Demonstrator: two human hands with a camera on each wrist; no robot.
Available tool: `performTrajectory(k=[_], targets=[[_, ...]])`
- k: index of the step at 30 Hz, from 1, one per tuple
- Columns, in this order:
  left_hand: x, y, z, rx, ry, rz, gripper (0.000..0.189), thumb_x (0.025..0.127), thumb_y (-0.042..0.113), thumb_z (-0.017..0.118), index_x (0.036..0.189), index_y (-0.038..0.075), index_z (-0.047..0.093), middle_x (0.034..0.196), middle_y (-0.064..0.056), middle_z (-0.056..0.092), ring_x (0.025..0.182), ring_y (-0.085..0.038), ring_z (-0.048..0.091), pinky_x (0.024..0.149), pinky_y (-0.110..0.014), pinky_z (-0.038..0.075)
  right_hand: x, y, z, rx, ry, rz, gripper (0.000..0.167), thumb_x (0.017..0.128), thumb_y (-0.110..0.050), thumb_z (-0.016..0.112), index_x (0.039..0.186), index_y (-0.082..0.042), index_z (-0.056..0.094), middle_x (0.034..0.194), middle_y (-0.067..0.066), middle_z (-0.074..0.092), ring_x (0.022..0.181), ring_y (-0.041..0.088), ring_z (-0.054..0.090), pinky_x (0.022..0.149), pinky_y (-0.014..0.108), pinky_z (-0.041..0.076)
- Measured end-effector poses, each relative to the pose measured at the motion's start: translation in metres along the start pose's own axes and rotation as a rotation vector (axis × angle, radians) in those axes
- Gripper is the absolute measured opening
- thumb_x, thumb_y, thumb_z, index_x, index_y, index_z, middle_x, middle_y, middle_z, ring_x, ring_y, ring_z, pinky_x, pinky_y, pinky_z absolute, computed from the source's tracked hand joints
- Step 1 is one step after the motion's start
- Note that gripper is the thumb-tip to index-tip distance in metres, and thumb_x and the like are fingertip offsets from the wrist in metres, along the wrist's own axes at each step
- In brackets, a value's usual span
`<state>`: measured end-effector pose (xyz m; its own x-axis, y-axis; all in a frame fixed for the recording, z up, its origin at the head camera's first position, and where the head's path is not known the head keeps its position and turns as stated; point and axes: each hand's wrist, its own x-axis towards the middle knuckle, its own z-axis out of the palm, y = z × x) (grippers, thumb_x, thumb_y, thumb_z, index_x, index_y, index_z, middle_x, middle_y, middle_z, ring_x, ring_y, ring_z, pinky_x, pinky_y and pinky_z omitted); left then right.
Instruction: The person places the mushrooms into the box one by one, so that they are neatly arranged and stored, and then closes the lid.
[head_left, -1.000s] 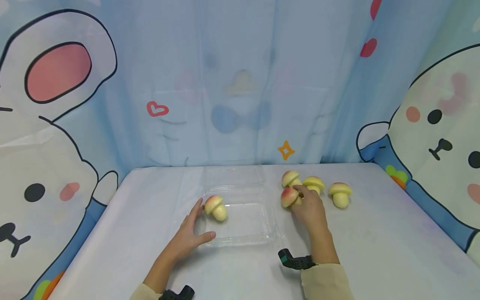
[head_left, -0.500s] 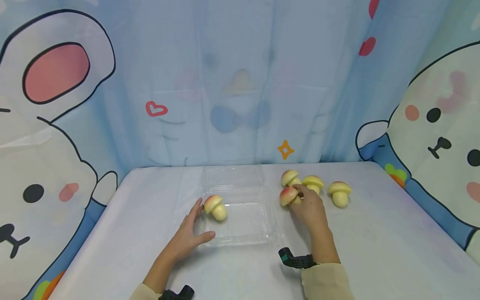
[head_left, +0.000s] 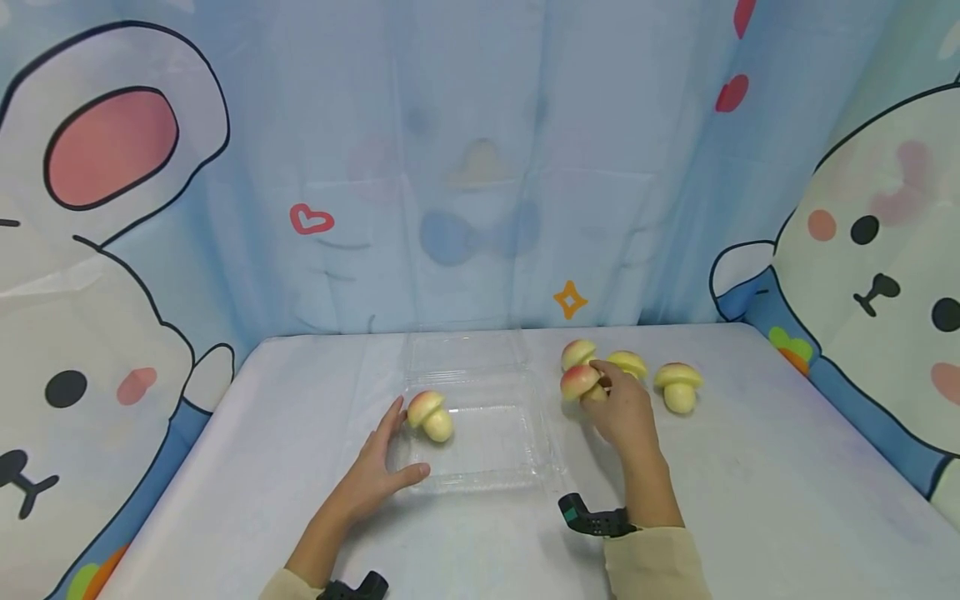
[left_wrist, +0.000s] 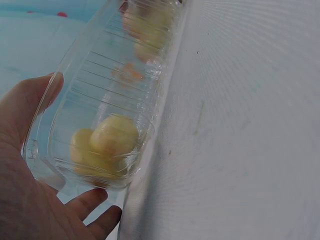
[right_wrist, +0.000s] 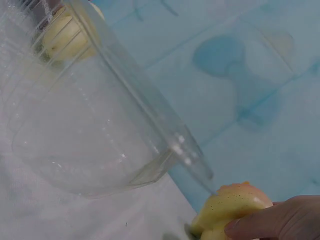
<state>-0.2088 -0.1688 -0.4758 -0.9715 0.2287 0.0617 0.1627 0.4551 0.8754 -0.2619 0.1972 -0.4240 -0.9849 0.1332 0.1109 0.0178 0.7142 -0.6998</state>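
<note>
A clear plastic box (head_left: 491, 482) lies on the table with its lid folded back behind it. Inside, at its left end, is one mushroom-shaped piece (head_left: 430, 415) with a pink-tinged yellow cap. My left hand (head_left: 375, 475) rests at that end, thumb and fingers spread around the corner. To the right of the box, my right hand (head_left: 621, 408) pinches a second toy-like mushroom (head_left: 580, 382) between thumb and fingers; in the right wrist view the thumb presses on this mushroom (right_wrist: 232, 207). The held mushroom overlaps another mushroom (head_left: 577, 353) behind it.
Past my right hand stand two more mushrooms, one partly hidden yellow mushroom (head_left: 628, 362) and one upright mushroom (head_left: 679, 387) to its right. The white-covered table (head_left: 750, 500) ends at a blue cartoon-printed curtain (head_left: 480, 167). Both wrists wear black camera bands.
My right hand has gripped the front mushroom and raised it slightly, tilting its cap a little. The left hand and the box have stayed in place.
</note>
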Motion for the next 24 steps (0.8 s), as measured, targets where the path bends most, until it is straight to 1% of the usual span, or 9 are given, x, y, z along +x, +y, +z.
performTrajectory(k=[4, 9, 15, 17, 24], targets=[[-0.001, 0.000, 0.000, 0.001, -0.003, 0.002, 0.105, 0.088, 0.037, 0.077, 0.168, 0.023, 0.011, 0.169, -0.017, 0.030, 0.159, -0.040, 0.017, 0.126, -0.066, 0.000, -0.001, -0.003, -0.003, 0.003, 0.009, -0.010, 0.062, 0.093, -0.014, 0.063, 0.152, -0.002, 0.047, 0.136, 0.031, 0.058, 0.122, 0.047, 0.058, 0.097, 0.059, 0.049], [-0.001, 0.000, -0.001, 0.000, -0.005, 0.001, 0.105, 0.088, 0.037, 0.077, 0.168, 0.023, 0.011, 0.169, -0.017, 0.029, 0.160, -0.038, 0.017, 0.127, -0.062, -0.002, -0.003, -0.008, -0.007, 0.006, 0.021, -0.021, 0.062, 0.094, -0.017, 0.065, 0.152, -0.002, 0.047, 0.135, 0.029, 0.059, 0.121, 0.045, 0.059, 0.096, 0.057, 0.051], [-0.002, 0.001, -0.001, 0.001, -0.003, -0.005, 0.104, 0.088, 0.037, 0.076, 0.168, 0.024, 0.011, 0.170, -0.017, 0.029, 0.160, -0.039, 0.016, 0.126, -0.066, 0.000, -0.005, -0.015, -0.010, 0.021, 0.036, -0.038, 0.063, 0.094, -0.019, 0.068, 0.151, -0.003, 0.048, 0.132, 0.028, 0.060, 0.119, 0.044, 0.061, 0.091, 0.054, 0.053], [-0.001, 0.001, 0.000, -0.003, -0.001, -0.009, 0.104, 0.088, 0.037, 0.076, 0.168, 0.024, 0.011, 0.170, -0.016, 0.029, 0.160, -0.039, 0.016, 0.126, -0.065, 0.000, -0.006, -0.016, -0.010, 0.024, 0.044, -0.046, 0.063, 0.094, -0.019, 0.069, 0.151, -0.002, 0.049, 0.131, 0.029, 0.061, 0.118, 0.044, 0.061, 0.091, 0.053, 0.054], [0.000, 0.000, 0.000, -0.007, -0.001, -0.013, 0.105, 0.088, 0.037, 0.076, 0.168, 0.023, 0.011, 0.170, -0.016, 0.029, 0.160, -0.038, 0.016, 0.126, -0.064, 0.000, -0.007, -0.023, -0.013, 0.043, 0.058, -0.065, 0.063, 0.094, -0.019, 0.069, 0.151, -0.002, 0.049, 0.133, 0.029, 0.061, 0.121, 0.045, 0.061, 0.094, 0.055, 0.054]])
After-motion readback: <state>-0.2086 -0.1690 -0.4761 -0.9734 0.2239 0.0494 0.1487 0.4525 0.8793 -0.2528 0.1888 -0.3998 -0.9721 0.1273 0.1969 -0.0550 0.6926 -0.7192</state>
